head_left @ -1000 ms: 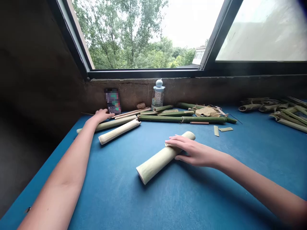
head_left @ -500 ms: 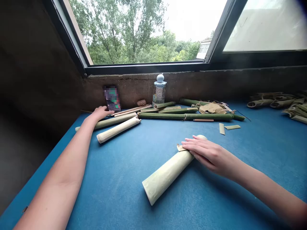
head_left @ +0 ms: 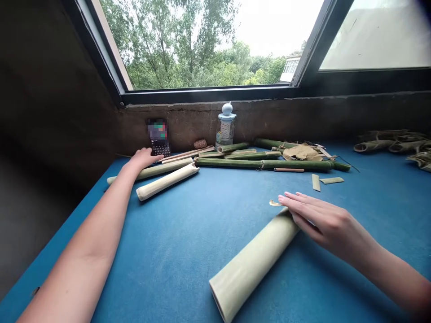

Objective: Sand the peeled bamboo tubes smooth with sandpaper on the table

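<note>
My right hand (head_left: 319, 220) lies with fingers extended over the far end of a pale, peeled bamboo tube (head_left: 254, 264). Under its fingertips, a small curled brown piece that looks like sandpaper (head_left: 274, 203) sticks out, held against the tube; most of it is hidden. The tube slants across the table, its cut hollow end toward me. At the back left, my left hand (head_left: 144, 159) rests with fingers outstretched, holding nothing visible, just in front of a phone (head_left: 159, 137) leaning on the wall. A light green bamboo stick (head_left: 164, 168) passes beneath that wrist.
Another peeled bamboo tube (head_left: 168, 181) lies right of my left forearm. Green bamboo stalks (head_left: 232, 163), a twine ball (head_left: 200, 143), a lidded jar (head_left: 226, 130) and a dry brown sheath (head_left: 303, 151) line the back. Two bamboo strips (head_left: 315, 182) lie right; more bamboo (head_left: 373, 146) sits far right.
My right hand has moved rightward with the brown piece. The bamboo tube has shifted right and nearer to me, its hollow end now showing. My left hand has stayed in place.
</note>
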{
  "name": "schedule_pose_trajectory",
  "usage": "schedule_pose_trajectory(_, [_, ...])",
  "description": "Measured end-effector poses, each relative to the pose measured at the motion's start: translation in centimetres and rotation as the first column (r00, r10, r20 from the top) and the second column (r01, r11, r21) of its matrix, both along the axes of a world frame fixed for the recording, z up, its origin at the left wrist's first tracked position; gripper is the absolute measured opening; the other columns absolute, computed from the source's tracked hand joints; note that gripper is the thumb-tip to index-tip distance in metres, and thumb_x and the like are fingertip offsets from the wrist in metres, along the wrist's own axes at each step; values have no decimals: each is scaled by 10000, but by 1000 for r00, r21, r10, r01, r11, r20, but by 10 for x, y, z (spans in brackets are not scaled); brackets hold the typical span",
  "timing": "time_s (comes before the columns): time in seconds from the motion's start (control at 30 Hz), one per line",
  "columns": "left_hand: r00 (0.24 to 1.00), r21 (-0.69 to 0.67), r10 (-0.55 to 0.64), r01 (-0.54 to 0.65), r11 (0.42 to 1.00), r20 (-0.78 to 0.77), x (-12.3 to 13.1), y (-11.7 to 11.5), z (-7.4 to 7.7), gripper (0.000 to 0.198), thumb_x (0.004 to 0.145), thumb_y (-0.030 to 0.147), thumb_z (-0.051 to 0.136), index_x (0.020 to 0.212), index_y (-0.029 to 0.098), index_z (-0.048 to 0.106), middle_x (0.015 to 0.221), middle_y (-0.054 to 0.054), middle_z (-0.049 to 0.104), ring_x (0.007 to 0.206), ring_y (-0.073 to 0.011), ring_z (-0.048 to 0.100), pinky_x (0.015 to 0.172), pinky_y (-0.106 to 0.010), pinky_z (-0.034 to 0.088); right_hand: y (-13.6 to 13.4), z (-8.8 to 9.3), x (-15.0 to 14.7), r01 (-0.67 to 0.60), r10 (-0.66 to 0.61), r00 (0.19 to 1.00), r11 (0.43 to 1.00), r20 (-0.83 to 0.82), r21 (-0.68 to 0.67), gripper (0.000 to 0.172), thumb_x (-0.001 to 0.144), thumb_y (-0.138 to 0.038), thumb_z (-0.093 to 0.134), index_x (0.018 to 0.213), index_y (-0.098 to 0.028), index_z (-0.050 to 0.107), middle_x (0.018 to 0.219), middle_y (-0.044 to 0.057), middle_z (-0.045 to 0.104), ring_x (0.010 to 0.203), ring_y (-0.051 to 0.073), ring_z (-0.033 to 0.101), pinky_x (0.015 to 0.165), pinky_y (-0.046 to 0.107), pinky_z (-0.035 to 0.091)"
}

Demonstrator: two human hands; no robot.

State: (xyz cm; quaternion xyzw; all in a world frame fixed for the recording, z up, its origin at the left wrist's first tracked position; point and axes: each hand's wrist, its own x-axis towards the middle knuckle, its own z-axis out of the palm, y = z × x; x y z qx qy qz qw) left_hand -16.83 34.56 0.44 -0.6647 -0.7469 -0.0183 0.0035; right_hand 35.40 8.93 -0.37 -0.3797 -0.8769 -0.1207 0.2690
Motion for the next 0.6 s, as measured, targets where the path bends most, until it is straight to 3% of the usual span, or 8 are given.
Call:
schedule_pose_trajectory(0.13, [1000, 3, 0, 0, 1000, -4, -1, 1, -3, 833, 874, 693, 451, 1385, 43, 559, 1358, -256, 543, 1268, -406, 485, 1020, -405, 417, 5, 2, 4, 38, -38, 999, 999, 9, -1, 354, 984, -139, 497, 1312, -209, 610, 1245, 48, 727, 1117, 231, 712, 1040, 431, 551])
schedule_pose_trajectory(0.3, [1000, 14, 3, -3, 1000, -17, -3, 4, -5, 819, 872, 676, 462, 1384, 46, 565, 1354, -256, 553, 1258, -416, 494, 1022, -419, 417, -6, 19, 4, 128, -119, 989, 987, -91, 97, 253, 943, -150, 551, 1147, -224, 681, 987, 36, 795, 829, 226, 772, 749, 338, 593])
schedule_pose_trajectory(0.37, [1000, 14, 5, -5, 1000, -17, -3, 5, -5, 812, 877, 661, 468, 1393, 41, 560, 1362, -255, 550, 1261, -410, 499, 1028, -411, 414, -18, 32, 3, 137, -132, 970, 991, -202, 11, 179, 945, -172, 538, 999, -232, 698, 849, 23, 782, 716, 199, 751, 635, 289, 556])
schedule_pose_trajectory(0.4, [1000, 14, 8, -8, 1000, -16, -3, 6, -5, 803, 878, 653, 473, 1393, 43, 562, 1363, -251, 552, 1259, -405, 503, 1030, -404, 413, -26, 38, 2, 98, -127, 961, 987, -246, -129, 195, 963, -206, 502, 908, -238, 687, 765, 13, 758, 638, 181, 723, 563, 272, 526])
schedule_pose_trajectory(0.43, [1000, 13, 11, -11, 1000, -14, -3, 6, -4, 791, 879, 646, 478, 1391, 50, 567, 1363, -245, 555, 1256, -400, 508, 1030, -399, 413, -35, 43, 1, 33, -124, 954, 948, -273, -316, 261, 984, -254, 455, 822, -244, 659, 680, 3, 722, 556, 164, 683, 505, 263, 496])
schedule_pose_trajectory(0.5, [1000, 17, 17, -17, 1000, -10, -2, 6, -4, 774, 878, 640, 488, 1390, 66, 574, 1364, -232, 560, 1255, -393, 511, 1033, -392, 412, -53, 49, -1, -97, -136, 948, 736, -288, -670, 401, 1016, -356, 359, 710, -246, 592, 586, -9, 665, 432, 137, 604, 444, 252, 472])
schedule_pose_trajectory(0.57, [1000, 14, 20, -20, 1000, -3, -2, 6, -3, 777, 878, 641, 491, 1403, 73, 567, 1374, -224, 555, 1266, -390, 503, 1043, -389, 406, -67, 49, -4, -163, -127, 955, 531, -268, -832, 480, 1023, -455, 334, 660, -245, 568, 536, -10, 648, 451, 147, 632, 468, 244, 505])
schedule_pose_trajectory(0.6, [1000, 12, 21, -21, 1000, 0, -1, 6, -2, 782, 878, 642, 492, 1411, 73, 561, 1382, -223, 550, 1274, -389, 497, 1050, -388, 402, -72, 48, -5, -173, -110, 961, 483, -255, -858, 502, 1021, -493, 345, 655, -246, 584, 526, -8, 652, 504, 159, 668, 492, 241, 521])
